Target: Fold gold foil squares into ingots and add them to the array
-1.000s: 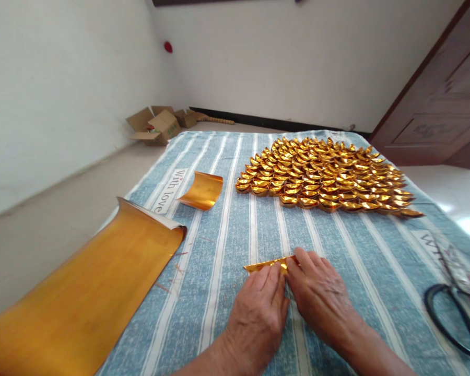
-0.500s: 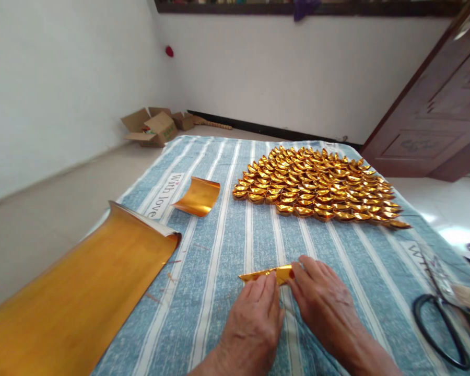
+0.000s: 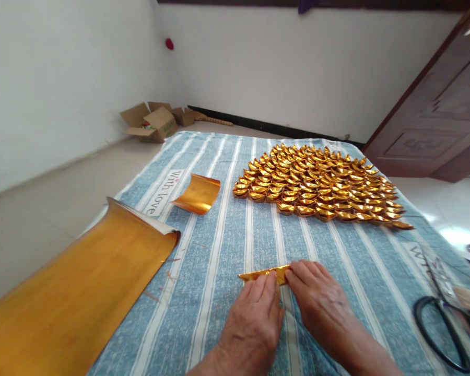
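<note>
A folded strip of gold foil paper lies on the blue striped cloth, its left end pointed. My left hand is closed at its near edge, fingertips pressing on the middle of the strip. Over the right end, my right hand is closed with fingers bent, hiding that end. Beyond both hands stand many small folded gold paper ingots in tight rows. A single curled gold sheet rests on the cloth to the left of them.
A large stack of gold paper covers the near left of the table. Black-handled scissors lie at the right edge. Striped cloth covers the table. An open cardboard box sits on the floor, and a brown door stands back right.
My right hand has shifted slightly left along the folded foil strip, covering more of its right end. My left hand stays in place. The view has tilted down a little.
</note>
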Motion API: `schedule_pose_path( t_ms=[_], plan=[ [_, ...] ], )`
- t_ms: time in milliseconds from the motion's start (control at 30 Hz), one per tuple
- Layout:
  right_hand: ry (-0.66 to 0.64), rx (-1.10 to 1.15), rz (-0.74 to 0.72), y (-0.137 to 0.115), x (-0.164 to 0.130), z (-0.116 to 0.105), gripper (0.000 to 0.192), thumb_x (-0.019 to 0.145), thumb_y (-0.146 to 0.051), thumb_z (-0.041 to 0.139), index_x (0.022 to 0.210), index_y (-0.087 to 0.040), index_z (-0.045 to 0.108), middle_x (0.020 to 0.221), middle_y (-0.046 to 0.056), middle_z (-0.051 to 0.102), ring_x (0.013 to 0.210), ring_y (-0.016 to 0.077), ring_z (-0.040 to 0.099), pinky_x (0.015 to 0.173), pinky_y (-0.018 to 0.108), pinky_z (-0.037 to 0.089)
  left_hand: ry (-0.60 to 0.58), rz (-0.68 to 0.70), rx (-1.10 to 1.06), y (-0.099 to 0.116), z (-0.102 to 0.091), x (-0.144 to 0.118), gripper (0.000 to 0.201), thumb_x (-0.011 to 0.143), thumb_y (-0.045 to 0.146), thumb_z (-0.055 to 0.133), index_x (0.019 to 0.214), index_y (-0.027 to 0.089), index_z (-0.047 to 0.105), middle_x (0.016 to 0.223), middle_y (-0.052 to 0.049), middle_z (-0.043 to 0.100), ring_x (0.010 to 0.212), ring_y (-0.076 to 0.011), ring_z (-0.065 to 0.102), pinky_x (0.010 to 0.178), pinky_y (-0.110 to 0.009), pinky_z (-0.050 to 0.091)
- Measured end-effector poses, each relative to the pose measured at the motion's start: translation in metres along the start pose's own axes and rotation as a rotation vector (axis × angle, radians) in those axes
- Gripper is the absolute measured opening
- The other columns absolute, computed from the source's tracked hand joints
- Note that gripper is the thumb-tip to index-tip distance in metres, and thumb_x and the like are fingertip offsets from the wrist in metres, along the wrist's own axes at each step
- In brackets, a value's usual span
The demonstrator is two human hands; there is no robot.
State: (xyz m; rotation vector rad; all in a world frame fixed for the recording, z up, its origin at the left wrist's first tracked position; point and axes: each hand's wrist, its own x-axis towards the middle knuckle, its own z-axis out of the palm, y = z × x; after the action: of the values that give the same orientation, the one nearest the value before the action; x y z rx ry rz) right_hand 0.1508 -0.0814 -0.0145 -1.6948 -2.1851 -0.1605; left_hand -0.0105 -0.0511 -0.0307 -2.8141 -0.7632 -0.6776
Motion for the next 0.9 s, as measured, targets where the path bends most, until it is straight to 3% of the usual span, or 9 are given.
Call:
schedule_pose_path(
  t_ms=[400, 900],
  plan=[
    [-0.047, -0.037, -0.001, -0.0014, 0.0007, 0.0001, 0.015, 0.076, -0.003, 0.056, 0.078, -0.018, 0.059, 0.075, 0.003, 0.058, 0.072, 0.0200, 0.051, 0.065, 0.032, 0.040, -0.032, -0.001, -0.043, -0.0009, 0.0013, -0.0015, 0.034, 0.093, 0.010, 0.032, 0.110, 0.001, 0.060, 0.114, -0.020, 0.065, 0.103, -0.0279, 0.063, 0.086, -0.040, 0.055],
    [-0.043, -0.084, -0.008, -0.0060, -0.0041, 0.0038, 0.013, 0.081, -0.006, 0.053, 0.086, -0.017, 0.059, 0.081, 0.006, 0.058, 0.079, 0.0218, 0.051, 0.071, 0.034, 0.040, -0.053, -0.055, -0.081, 0.0012, 0.0019, -0.0018, 0.034, 0.093, 0.010, 0.034, 0.117, 0.003, 0.056, 0.115, -0.018, 0.064, 0.105, -0.0255, 0.061, 0.087, -0.040, 0.054]
  ],
)
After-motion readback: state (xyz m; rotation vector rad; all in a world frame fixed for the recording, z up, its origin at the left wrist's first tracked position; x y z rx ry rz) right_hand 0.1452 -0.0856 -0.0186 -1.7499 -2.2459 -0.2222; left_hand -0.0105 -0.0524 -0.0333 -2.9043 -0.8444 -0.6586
